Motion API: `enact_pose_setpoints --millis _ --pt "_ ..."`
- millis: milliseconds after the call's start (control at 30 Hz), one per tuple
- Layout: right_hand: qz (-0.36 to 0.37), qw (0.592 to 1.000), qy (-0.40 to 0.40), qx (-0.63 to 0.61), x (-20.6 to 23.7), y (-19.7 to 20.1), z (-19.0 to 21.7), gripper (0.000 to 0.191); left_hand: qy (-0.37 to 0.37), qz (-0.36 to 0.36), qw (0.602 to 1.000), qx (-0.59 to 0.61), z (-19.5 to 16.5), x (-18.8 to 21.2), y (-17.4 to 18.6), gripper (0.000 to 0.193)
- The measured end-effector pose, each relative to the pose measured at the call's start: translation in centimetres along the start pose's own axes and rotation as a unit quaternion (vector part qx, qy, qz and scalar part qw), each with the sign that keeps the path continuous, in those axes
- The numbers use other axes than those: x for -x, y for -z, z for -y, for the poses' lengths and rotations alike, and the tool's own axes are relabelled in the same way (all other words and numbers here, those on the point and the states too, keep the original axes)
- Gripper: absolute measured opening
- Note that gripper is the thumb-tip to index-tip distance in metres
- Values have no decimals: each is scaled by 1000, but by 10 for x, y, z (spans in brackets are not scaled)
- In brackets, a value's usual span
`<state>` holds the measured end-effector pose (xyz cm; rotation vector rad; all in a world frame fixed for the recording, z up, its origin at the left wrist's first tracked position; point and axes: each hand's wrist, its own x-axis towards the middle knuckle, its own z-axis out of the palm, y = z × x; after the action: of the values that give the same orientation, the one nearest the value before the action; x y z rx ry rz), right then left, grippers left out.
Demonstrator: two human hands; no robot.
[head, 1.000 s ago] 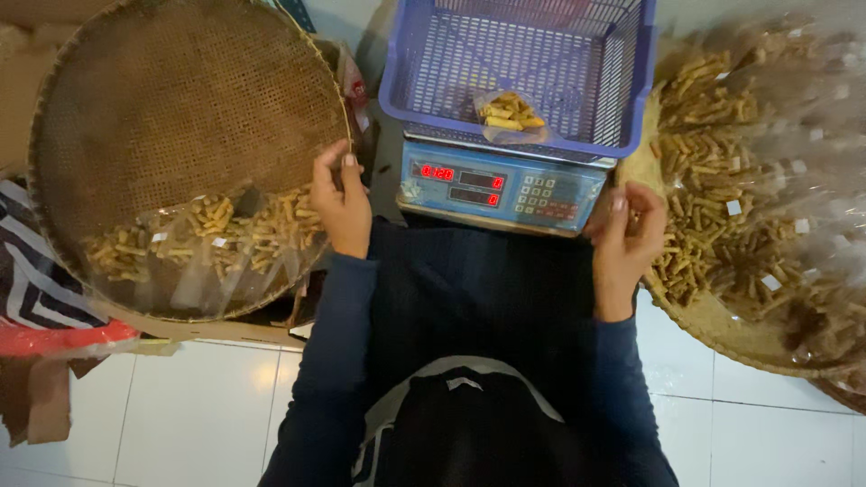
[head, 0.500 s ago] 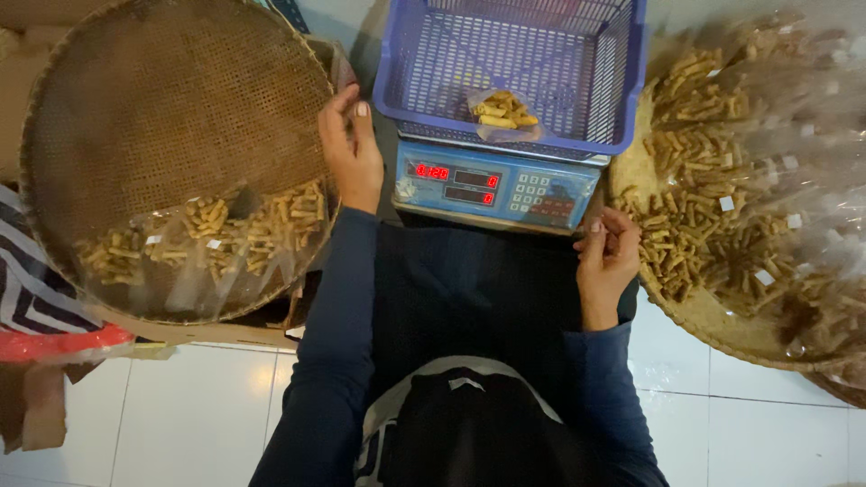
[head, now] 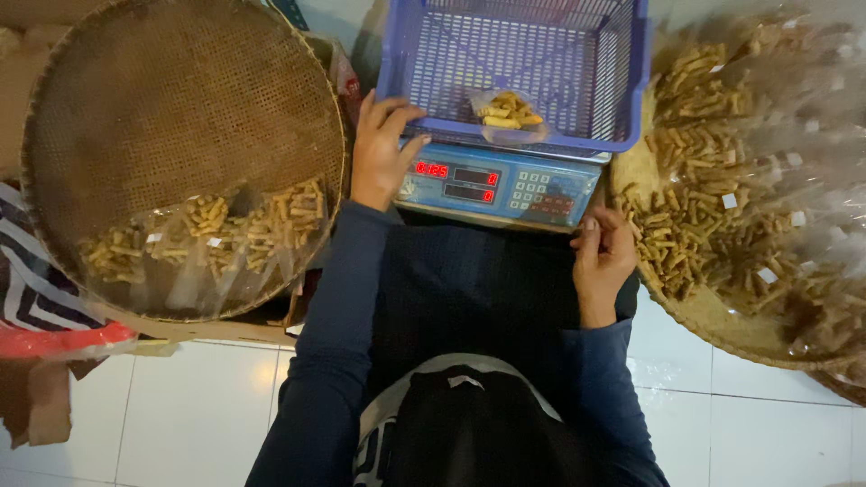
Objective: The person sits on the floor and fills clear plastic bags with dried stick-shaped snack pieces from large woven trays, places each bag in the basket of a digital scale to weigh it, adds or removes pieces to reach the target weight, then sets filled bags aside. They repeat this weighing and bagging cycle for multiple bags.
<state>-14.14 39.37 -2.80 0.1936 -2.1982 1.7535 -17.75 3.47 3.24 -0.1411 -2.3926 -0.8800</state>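
Fingers [head: 397, 113] of the left hand [head: 379, 153] spread loosely over the near rim of the purple plastic basket [head: 622, 81] at the upper middle of the frame, touching it without closing around anything. That basket sits on a blue digital scale [head: 501, 185] with red lit digits, and inside it lies one small clear bag of yellow stick snacks [head: 507, 113]. Lower and to the right, the right hand [head: 603, 257] rests by the scale's near right corner, its fingers curled in; whether they pinch something small cannot be told. On the right of the frame a round woven tray [head: 713, 316] is heaped with many filled clear snack bags [head: 722, 198]. On the left, a larger round woven tray [head: 171, 99] is mostly bare, with a few packed bags [head: 225, 230] along its lower edge. White floor tiles [head: 198, 406] show below.
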Motion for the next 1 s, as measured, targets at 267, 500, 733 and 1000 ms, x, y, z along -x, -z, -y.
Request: enact_pose_setpoints --millis 267,500,733,1000 --pt "7 1000 -14 0 7 -2 -1 14 -9 -29 999 29 -6 5 -8 27" --pt "8 993 114 38 -31 -8 71 15 -10 -30 999 8 -23 9 0 32" --pt "208 901 324 197 -99 -41 170 19 107 -172 976 75 -39 48 1 27" --pt "387 770 317 395 -136 -112 149 30 108 -98 976 159 -65 88 -7 17"
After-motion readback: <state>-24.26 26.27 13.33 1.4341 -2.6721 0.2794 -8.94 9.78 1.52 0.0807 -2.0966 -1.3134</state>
